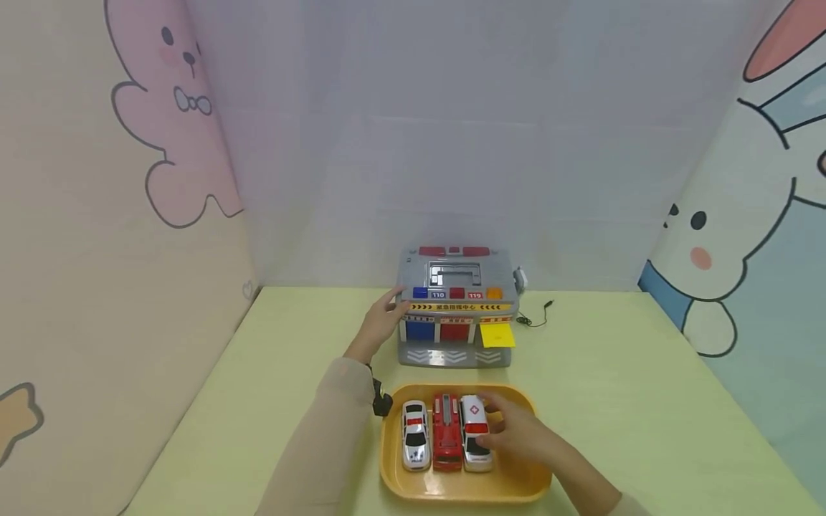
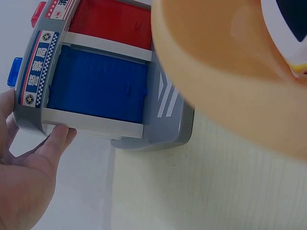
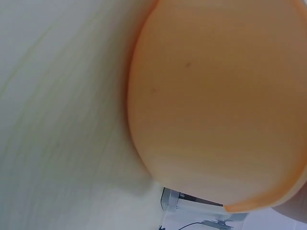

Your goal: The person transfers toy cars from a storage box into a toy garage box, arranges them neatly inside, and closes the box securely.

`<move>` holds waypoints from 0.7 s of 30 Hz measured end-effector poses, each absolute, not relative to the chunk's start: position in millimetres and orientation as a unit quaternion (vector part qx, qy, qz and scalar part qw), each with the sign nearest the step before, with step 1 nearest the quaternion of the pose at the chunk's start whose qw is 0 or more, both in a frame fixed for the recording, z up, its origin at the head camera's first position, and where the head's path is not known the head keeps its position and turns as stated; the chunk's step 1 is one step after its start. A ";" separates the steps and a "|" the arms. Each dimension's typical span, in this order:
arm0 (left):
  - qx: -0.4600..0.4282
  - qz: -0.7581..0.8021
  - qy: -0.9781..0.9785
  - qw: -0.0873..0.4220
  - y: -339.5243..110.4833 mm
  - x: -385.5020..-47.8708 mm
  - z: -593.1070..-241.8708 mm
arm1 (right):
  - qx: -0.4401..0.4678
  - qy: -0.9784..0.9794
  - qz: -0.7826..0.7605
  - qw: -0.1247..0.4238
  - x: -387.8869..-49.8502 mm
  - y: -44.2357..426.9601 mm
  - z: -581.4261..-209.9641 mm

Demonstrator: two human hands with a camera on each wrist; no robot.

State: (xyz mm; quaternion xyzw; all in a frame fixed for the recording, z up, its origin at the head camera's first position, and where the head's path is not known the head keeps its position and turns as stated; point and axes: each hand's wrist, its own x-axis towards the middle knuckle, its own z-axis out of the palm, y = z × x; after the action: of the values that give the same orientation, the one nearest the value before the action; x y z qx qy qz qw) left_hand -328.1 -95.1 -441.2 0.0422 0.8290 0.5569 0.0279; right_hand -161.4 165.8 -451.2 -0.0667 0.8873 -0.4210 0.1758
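- Head view: the pale-green table [image 1: 613, 380] has open room left and right; a narrow strip separates the yellow tray [image 1: 519, 476] from the toy emergency station [image 1: 413, 272].
- Left hand [image 1: 376, 326]: loosely extended, touching the station's left side, grasping nothing.
- Right hand [image 1: 524, 433]: thumb and fingers parted at the ambulance [image 1: 474, 410], inside the tray; cannot tell whether it grips.
- Count: three vehicles in the tray, namely one police car [image 1: 415, 438], one fire engine [image 1: 447, 433], one ambulance.
- Left wrist view: fingers contact the wall beside one blue door [image 2: 98, 86].
- Right wrist view: the tray hides most of the hand.
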 end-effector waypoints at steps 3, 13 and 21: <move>0.041 0.558 0.828 0.026 -96.0 -328.6 -442.6 | -0.068 0.894 -0.407 0.177 -163.4 164.6 -452.8; 0.045 0.559 0.827 0.028 -95.5 -329.7 -442.5 | -0.080 0.907 -0.378 0.164 -166.1 164.0 -456.8; 0.041 0.562 0.826 0.029 -95.9 -329.8 -443.0 | -0.070 0.909 -0.373 0.173 -167.5 161.9 -457.8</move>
State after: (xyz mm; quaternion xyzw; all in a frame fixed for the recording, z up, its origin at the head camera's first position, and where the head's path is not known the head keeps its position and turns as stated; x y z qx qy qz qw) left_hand -329.8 -95.9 -443.0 0.0410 0.8256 0.5620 0.0288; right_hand -167.5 161.9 -457.8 -0.0695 0.9088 -0.3735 0.1725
